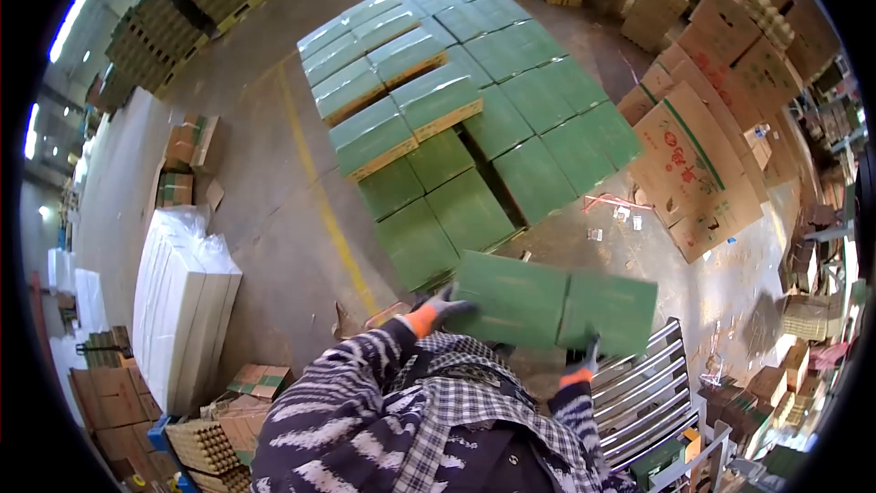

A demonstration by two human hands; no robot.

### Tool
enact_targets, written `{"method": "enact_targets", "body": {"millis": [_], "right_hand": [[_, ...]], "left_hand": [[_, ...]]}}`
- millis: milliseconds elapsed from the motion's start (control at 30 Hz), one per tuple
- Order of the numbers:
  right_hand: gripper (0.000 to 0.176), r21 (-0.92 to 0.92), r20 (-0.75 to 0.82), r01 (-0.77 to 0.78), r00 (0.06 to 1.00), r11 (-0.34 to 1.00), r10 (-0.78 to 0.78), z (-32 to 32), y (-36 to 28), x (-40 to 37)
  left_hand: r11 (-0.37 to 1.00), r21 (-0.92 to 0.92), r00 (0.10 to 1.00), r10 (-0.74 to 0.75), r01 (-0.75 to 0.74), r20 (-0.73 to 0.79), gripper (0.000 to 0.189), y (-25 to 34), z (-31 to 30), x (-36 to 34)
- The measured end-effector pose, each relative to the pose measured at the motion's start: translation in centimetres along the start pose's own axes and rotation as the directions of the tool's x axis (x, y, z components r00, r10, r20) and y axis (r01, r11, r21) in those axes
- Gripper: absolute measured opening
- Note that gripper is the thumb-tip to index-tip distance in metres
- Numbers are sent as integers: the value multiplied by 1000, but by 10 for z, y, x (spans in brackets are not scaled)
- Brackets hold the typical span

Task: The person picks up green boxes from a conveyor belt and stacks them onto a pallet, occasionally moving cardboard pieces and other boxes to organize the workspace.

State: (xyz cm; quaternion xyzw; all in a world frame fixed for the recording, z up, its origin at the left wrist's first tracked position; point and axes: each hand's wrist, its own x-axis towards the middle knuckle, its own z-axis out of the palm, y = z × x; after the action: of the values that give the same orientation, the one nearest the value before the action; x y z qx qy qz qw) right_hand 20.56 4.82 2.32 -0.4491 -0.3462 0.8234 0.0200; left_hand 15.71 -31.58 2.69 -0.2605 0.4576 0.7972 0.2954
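Observation:
Two green boxes side by side, a left one [511, 297] and a right one [610, 312], are held in front of my body. My left hand [449, 307], in a grey glove with an orange cuff, grips the left end of the left box. My right hand [584, 354], gloved the same way, is at the near edge close to where the two boxes meet; its fingers are partly hidden. Just beyond stands a large stack of green boxes [534, 100], with a lower layer showing at its near left corner.
A metal roller conveyor [643, 393] stands at my right. Flattened brown cartons [698, 164] lean at the right. White wrapped sheets [182, 301] stand at the left, near egg trays [203, 447]. Straps and scraps [620, 210] lie on the floor.

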Motion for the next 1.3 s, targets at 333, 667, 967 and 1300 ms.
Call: {"method": "enact_targets", "body": {"millis": [333,667,967,1300], "right_hand": [[83,-252,40,-68,996,965,80,320,143,88],[56,-798,335,302,942,521,-32,376,220,238],[65,-897,435,418,894,146,110,284,199,137],[54,-956,292,259,881,-136,-373,25,8,21]], "left_hand": [[984,-107,966,117,-144,-229,42,77,-209,-5],[976,-176,893,36,-128,-448,51,112,-256,85],[985,-71,713,62,-155,-699,73,57,-303,102],[955,114,718,-125,275,-685,40,-38,-243,61]]}}
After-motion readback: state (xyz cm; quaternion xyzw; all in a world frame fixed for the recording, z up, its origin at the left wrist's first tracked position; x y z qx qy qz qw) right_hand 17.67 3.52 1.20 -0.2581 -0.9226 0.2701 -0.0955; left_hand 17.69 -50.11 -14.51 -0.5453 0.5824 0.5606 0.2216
